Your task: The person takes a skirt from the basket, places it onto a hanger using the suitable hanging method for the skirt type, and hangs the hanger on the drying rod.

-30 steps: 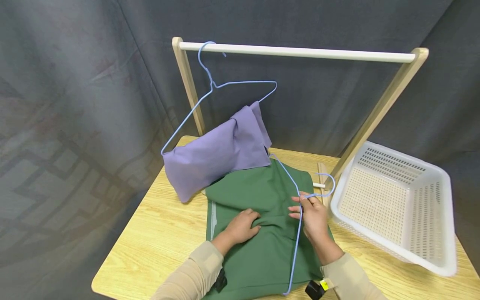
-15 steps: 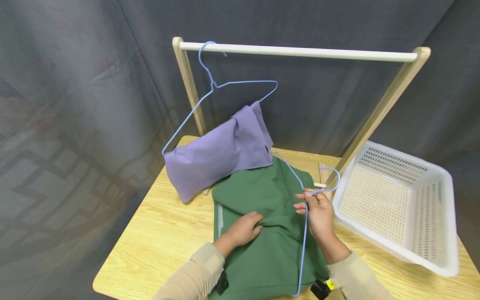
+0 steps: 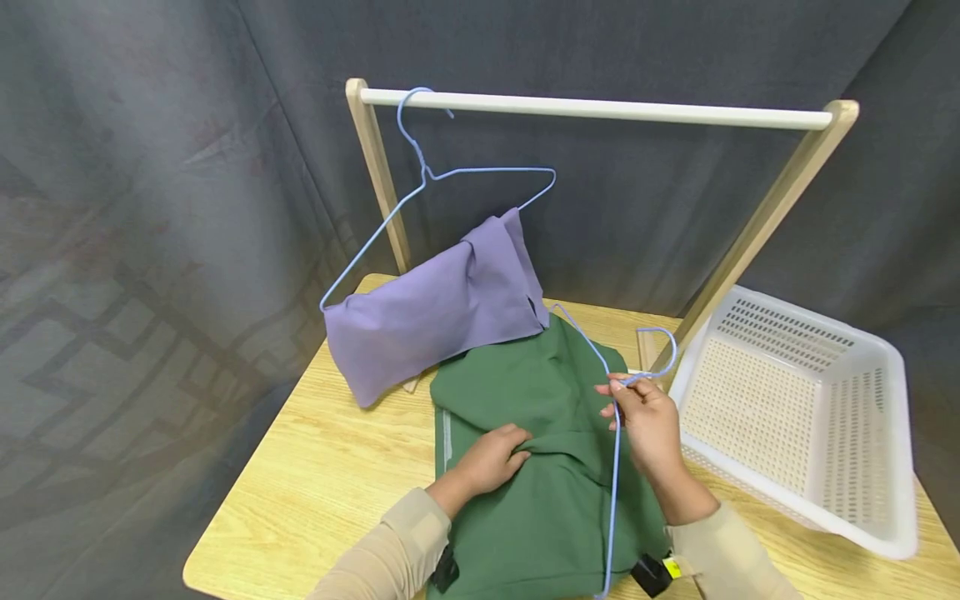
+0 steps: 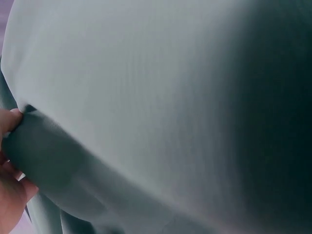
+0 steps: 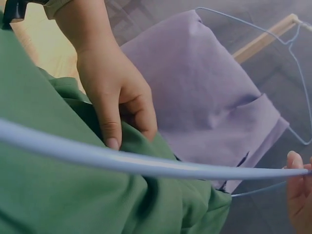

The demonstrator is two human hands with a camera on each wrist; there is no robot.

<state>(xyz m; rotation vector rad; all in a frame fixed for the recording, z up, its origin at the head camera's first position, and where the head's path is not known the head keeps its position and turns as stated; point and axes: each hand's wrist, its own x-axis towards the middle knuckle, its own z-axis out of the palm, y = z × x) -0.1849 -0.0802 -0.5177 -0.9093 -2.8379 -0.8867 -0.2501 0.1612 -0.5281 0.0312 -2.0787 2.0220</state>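
Note:
Green cloth with a pale strip along its left side lies bunched over the table. My left hand pinches a fold of it between thumb and fingers, as the right wrist view also shows. A blue wire hanger stands tilted at the cloth's right side, hook pointing right. My right hand holds it at the neck just below the hook, thumb against the fingers. The hanger's shoulder wires show, while its lower bar is hidden by the green cloth. In the left wrist view the green cloth fills most of the picture.
Purple cloth hangs over another blue hanger on the left of the rack's white rail. A white perforated basket sits right of the rack's wooden post. The wooden table's rounded edge lies at left.
Both hands have shifted a little to the right, taking the held hanger and the green cloth with them. The hanger's hook has risen slightly. The purple cloth stays on its hanger.

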